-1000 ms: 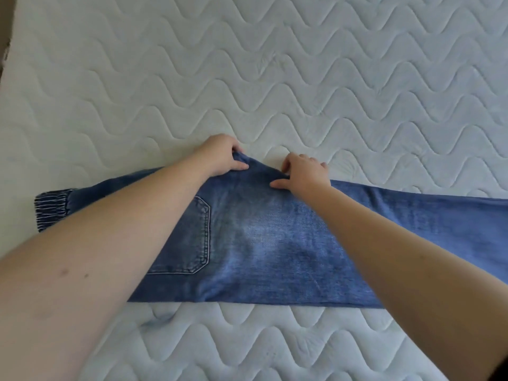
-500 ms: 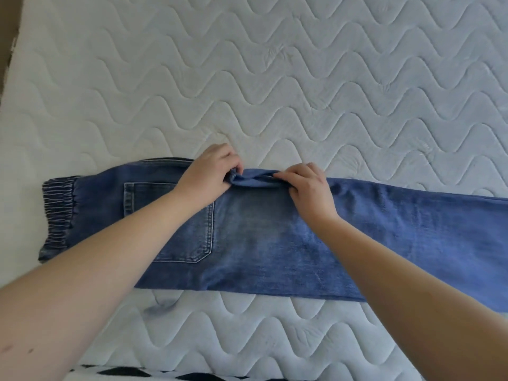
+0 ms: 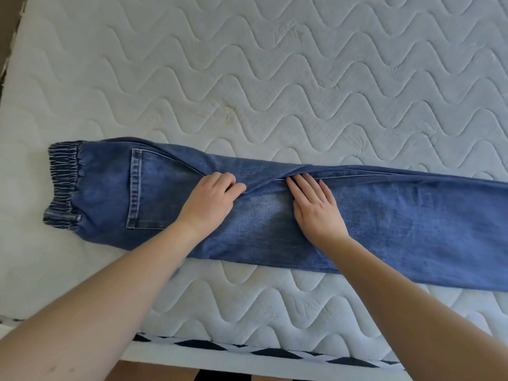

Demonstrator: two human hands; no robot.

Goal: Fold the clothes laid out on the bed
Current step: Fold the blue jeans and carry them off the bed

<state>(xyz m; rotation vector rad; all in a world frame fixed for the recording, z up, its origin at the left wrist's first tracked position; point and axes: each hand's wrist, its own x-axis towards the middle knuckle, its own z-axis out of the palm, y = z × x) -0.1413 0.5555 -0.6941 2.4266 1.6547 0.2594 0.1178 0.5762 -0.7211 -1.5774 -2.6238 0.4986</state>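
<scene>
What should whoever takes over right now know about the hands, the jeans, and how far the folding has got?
Left hand: resting on the jeans near the back pocket, fingers loosely bent, gripping nothing that shows.
Right hand: flat, fingers straight, pressing the tucked crotch flap down.
Jeans: lying lengthwise across the mattress, legs stacked one on the other, elastic waistband at the left, leg ends running out of view on the right.
Done: halved lengthwise, crotch point folded in.
Left: fold the length over into a compact stack. No other clothes are in view.

We note a home bedroom. A bare quilted mattress (image 3: 275, 78) fills our view. Wood floor (image 3: 154, 375) shows below its edge.
</scene>
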